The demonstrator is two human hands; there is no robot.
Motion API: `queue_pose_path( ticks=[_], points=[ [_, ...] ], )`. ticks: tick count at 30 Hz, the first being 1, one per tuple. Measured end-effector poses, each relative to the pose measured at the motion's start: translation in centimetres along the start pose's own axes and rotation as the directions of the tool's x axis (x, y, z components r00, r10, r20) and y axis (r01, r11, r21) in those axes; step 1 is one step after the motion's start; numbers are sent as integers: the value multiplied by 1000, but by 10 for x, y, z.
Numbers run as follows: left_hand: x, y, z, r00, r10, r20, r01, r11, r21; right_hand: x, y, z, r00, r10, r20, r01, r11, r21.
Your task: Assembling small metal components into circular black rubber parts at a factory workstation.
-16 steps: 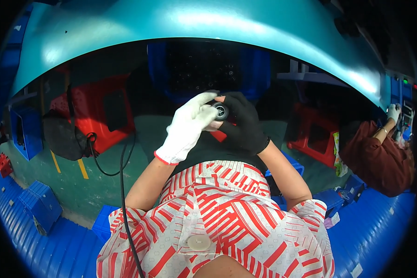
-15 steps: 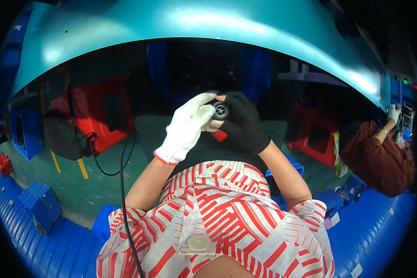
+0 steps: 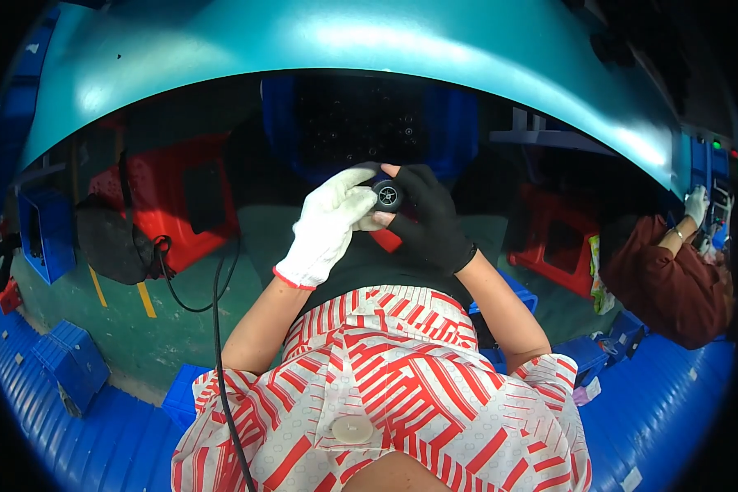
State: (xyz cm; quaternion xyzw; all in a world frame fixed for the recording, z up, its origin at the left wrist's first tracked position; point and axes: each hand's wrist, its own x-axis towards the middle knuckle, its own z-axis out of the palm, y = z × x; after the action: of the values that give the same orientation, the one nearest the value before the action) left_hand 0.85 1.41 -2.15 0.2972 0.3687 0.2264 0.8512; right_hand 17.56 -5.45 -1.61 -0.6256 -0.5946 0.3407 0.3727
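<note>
"Where's that small black wheel [image 3: 388,196]?"
"Just in front of the blue bin [image 3: 277,119]. The white-gloved left hand [image 3: 326,223] and black-gloved right hand [image 3: 430,220] both pinch it."

The table [image 3: 369,37] is smooth and glossy. The wheel [image 3: 388,195] looks rubber-like and matt outside, metallic inside. Matt knitted cloth covers the left hand [image 3: 326,223]; matt cloth, the right hand [image 3: 429,220]. A red stool [image 3: 154,182] appears smooth plastic.
</note>
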Motion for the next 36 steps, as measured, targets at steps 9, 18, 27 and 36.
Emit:
queue_pose_path(
  ticks=[9, 18, 27, 36],
  points=[
    [3, -4, -18, 932, 159, -325, -169, 986, -4, 21, -6, -8, 1000, 9, -13, -13, 948, -317],
    [7, 3, -26, 946, 167, -278, -164, 986, 37, 77, -59, -139, 720, -594, -360, 265, 714, -648],
    [3, 6, -9, 974, 142, -179, -123, 985, 118, 93, 6, -231, 788, -244, -565, -240, 723, -648],
    [-11, 12, 9, 923, 379, -67, -371, 922, 108, 13, -62, -62, 908, 394, 144, -301, 373, 878]
  ],
)
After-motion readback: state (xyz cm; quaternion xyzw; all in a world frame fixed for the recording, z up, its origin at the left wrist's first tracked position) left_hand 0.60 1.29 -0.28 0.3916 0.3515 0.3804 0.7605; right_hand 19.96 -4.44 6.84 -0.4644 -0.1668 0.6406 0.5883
